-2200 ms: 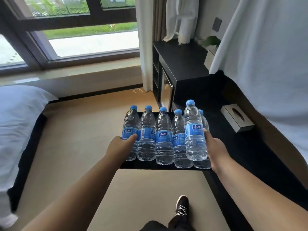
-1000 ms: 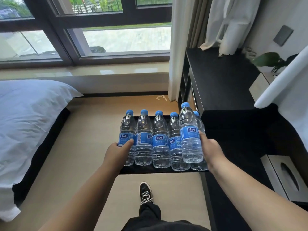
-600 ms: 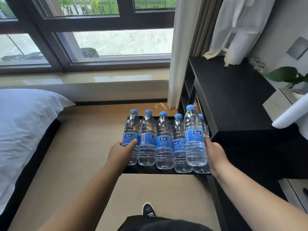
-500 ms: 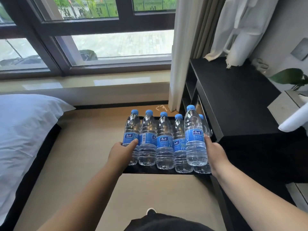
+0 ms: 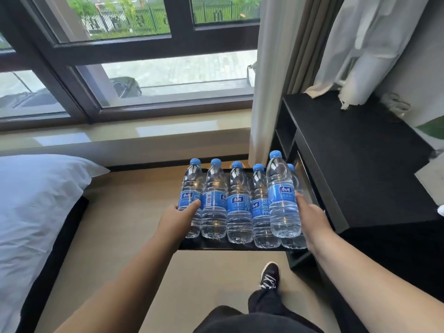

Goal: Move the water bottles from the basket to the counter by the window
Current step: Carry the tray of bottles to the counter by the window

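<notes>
On my feed from the head camera, both bare arms reach forward, carrying a black tray of six water bottles above the tan floor. The left hand grips the tray's left edge, its thumb stretched up against the blue label of the leftmost bottle; its fingers go under the tray, out of my sight. The right hand clasps the right edge the same way, with its thumb pressed to the side of the nearest bottle, which stands in front of another at that end. The bottles are upright and packed side by side, blue caps on. The tray hangs just beside the black counter, which stands to the right of the curtain and the window. A white-sheeted bed fills the left, and one dark shoe shows on the floor below the tray.
</notes>
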`<act>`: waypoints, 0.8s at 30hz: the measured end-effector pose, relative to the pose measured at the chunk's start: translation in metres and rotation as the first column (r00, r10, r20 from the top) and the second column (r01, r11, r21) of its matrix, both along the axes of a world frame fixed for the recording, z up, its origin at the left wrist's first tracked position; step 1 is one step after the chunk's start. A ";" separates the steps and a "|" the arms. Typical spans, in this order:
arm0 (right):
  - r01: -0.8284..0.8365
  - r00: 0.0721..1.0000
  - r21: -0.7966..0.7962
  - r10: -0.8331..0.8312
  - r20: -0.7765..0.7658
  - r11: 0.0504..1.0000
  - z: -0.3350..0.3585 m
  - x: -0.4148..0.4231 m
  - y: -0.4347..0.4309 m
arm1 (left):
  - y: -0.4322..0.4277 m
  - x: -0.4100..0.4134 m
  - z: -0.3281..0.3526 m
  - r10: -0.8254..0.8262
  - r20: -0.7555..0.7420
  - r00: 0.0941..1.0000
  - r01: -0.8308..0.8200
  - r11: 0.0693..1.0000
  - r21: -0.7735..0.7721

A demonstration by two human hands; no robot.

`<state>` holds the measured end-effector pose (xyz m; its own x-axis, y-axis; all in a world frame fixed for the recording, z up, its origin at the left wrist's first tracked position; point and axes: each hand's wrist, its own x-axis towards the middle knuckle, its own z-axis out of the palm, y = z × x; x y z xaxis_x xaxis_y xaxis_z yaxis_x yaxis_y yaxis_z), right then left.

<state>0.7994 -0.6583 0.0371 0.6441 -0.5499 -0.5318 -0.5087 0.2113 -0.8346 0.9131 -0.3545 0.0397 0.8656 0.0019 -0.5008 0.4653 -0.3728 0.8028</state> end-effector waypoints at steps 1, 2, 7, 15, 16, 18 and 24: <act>0.000 1.000 0.002 0.000 -0.005 1.000 -0.002 0.008 -0.004 | -0.004 0.009 -0.001 -0.011 0.003 1.000 0.011 1.000 -0.005; 0.001 1.000 0.004 -0.001 -0.010 1.000 -0.004 0.016 -0.008 | -0.009 0.018 -0.001 -0.021 0.006 1.000 0.021 1.000 -0.013; -0.014 1.000 0.004 0.014 0.001 1.000 -0.014 0.069 -0.040 | -0.039 0.071 -0.005 -0.023 -0.008 1.000 0.023 1.000 -0.016; 0.037 0.999 0.012 -0.037 0.029 0.999 -0.020 0.157 -0.114 | -0.118 0.166 -0.008 -0.055 -0.022 0.998 0.053 0.998 -0.044; 0.045 0.999 0.014 -0.045 0.030 0.999 -0.019 0.168 -0.126 | -0.131 0.178 -0.007 -0.059 -0.023 0.998 0.058 0.998 -0.040; 0.058 0.998 0.001 -0.058 0.025 0.998 -0.016 0.187 -0.151 | -0.156 0.200 -0.005 -0.076 -0.018 0.997 0.076 0.997 -0.030; 0.096 0.995 -0.033 -0.095 0.005 0.995 -0.005 0.236 -0.221 | -0.228 0.260 -0.006 -0.100 -0.048 0.994 0.099 0.995 -0.026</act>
